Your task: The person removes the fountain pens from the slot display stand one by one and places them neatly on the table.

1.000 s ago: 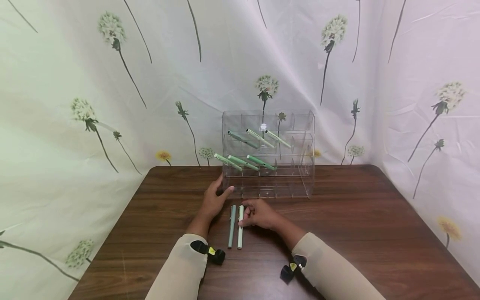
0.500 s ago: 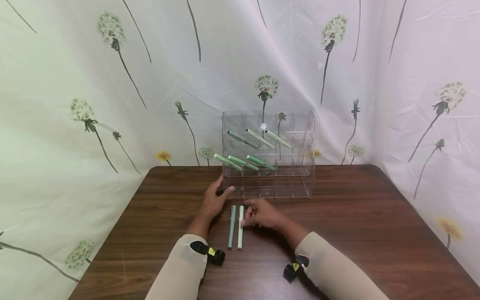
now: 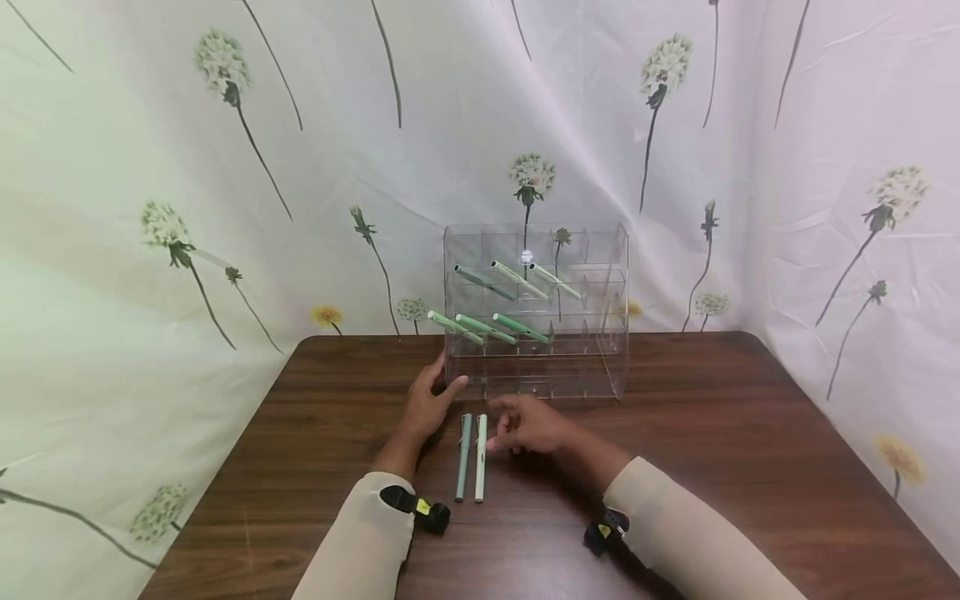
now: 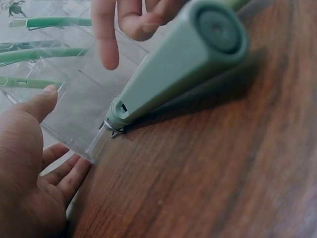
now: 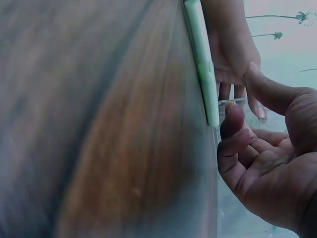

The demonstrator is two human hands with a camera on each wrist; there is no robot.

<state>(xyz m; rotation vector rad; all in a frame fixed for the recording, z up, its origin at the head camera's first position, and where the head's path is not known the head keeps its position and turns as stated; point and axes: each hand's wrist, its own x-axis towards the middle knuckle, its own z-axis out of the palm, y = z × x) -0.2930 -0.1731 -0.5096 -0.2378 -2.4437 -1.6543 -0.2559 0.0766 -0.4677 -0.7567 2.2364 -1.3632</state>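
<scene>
A clear acrylic pen rack [image 3: 611,367] with several shelves stands at the back of the table. My left hand [image 3: 427,407] holds its lower left corner, thumb at the front and fingers along the side. In front lie two capped pens side by side, a grey-green pen [image 3: 463,458] on the left and a pale mint pen [image 3: 481,458] on the right. My right hand [image 3: 528,423] hovers just right of the pale pen, fingers loosely curled and holding nothing. In the left wrist view, the grey-green pen's end [image 4: 218,29] looms close to the camera.
Several green pens lie slanted in the rack, among them a dark green pen [image 3: 521,327] on a middle shelf and a pale green pen [image 3: 557,282] above. The brown wooden table [image 3: 712,467] meets a flower-printed curtain [image 3: 300,150] behind.
My right hand has let go of the pale mint pen and drawn slightly to the right of it. The left hand and the rack stay where they were.
</scene>
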